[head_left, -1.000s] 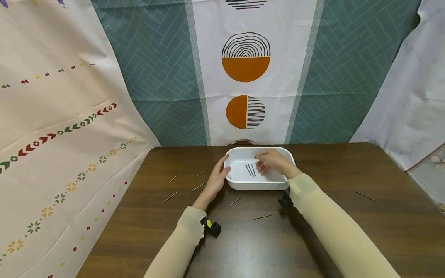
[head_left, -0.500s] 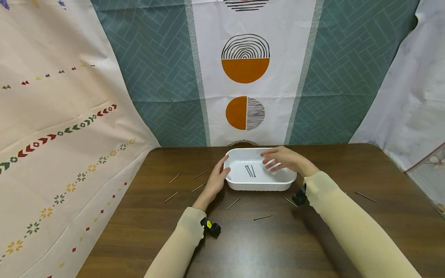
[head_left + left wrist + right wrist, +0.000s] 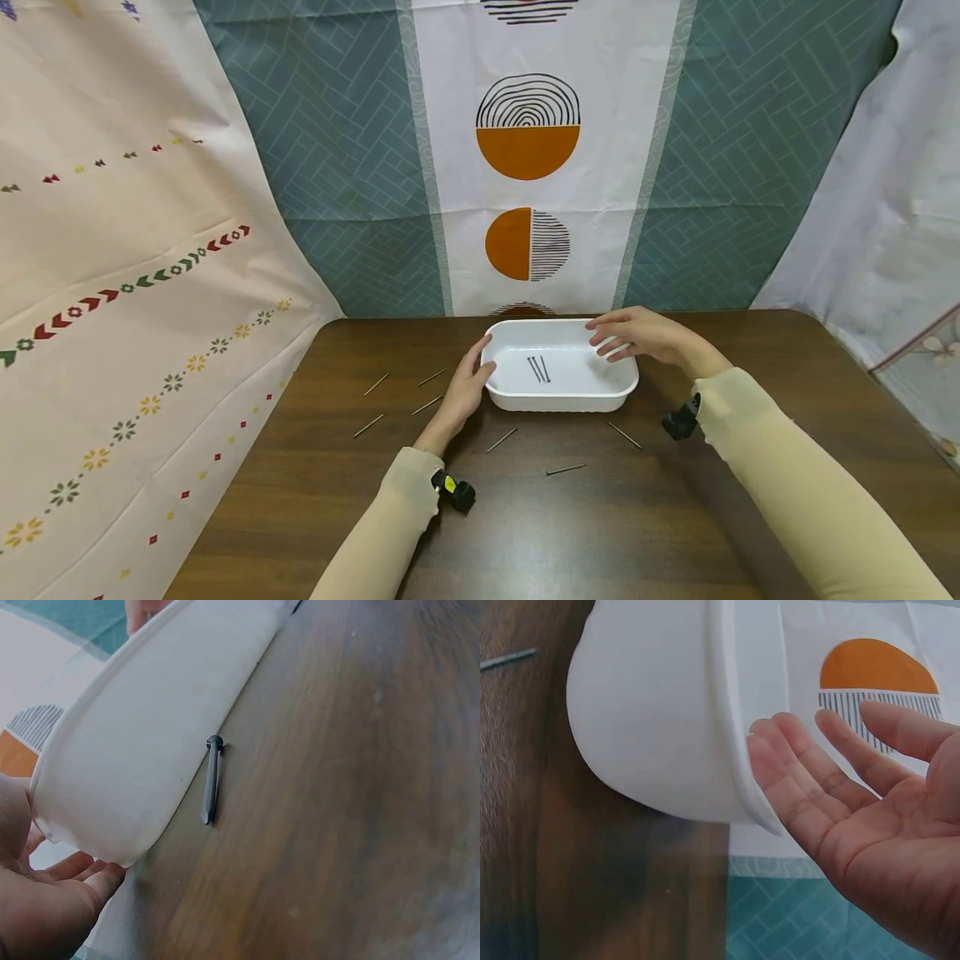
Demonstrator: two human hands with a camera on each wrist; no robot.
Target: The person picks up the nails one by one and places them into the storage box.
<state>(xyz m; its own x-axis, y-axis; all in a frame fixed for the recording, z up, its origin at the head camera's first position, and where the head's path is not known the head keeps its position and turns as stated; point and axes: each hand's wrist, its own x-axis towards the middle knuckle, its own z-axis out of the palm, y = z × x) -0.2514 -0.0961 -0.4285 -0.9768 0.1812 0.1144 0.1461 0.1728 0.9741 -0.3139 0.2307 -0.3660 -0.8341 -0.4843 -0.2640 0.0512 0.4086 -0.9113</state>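
Observation:
A white plastic tray [image 3: 558, 403] stands near the back of the table, with a few grey nails [image 3: 544, 369] lying together on its floor. My left hand [image 3: 467, 385] grips the tray's left end; in the left wrist view its fingers [image 3: 101, 883] curl against the outer wall. My right hand [image 3: 648, 337] hovers at the right end, fingers spread and holding nothing. The right wrist view shows those fingertips [image 3: 769, 746] right at the rim. A nail [image 3: 212, 780] lies on the wood just in front of the tray.
Several loose nails [image 3: 369, 426] are scattered on the brown table [image 3: 570, 533] to the left. Others lie in front, including one nail [image 3: 566, 470] at centre and one nail [image 3: 625, 436] toward the right. A patterned cloth [image 3: 352, 167] hangs behind the table.
My right hand has drawn back from inside the tray, rightward to its right rim, and its fingers have spread. A nail under the right forearm has come into view. My left hand keeps its place.

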